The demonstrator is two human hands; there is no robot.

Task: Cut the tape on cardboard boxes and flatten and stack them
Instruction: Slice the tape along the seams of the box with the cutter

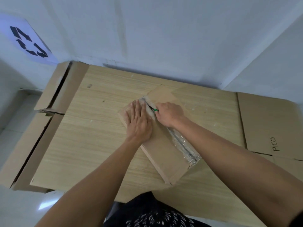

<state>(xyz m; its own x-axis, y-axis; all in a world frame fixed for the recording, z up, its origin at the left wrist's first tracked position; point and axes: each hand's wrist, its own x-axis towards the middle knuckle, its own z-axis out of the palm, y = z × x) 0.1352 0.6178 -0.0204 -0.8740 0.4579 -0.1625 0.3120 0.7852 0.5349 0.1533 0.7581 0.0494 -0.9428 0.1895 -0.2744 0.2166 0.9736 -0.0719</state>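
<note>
Box (165, 154): lies flat on the worktop (91, 128), set at a slant, directly under both hands. A clear tape (183, 145) strip runs along its top seam, from beyond the fingers back towards the person.

Left hand (139, 122): palm down on the box top, just left of the seam. Its fingers (136, 107) are straight, spread a little, pressing on the cardboard and grasping nothing.

Right hand (168, 113): just right of the seam, close beside the left fingers. Its fingers (159, 115) are curled around a cutter (155, 110) with a green part showing. The tip sits on the taped seam between the two hands. Whether the tape nearer the person is already slit cannot be told.

Surroundings: well to the left of the left fingers, cardboard boxes (54, 89) stand against the worktop edge, dark gaps between their flaps. Well to the right of the right fingers lies a flat cardboard sheet (268, 120) marked "PICO". Beyond the fingers rises a white wall (164, 38); on it, far left, a recycling sign (27, 41).
</note>
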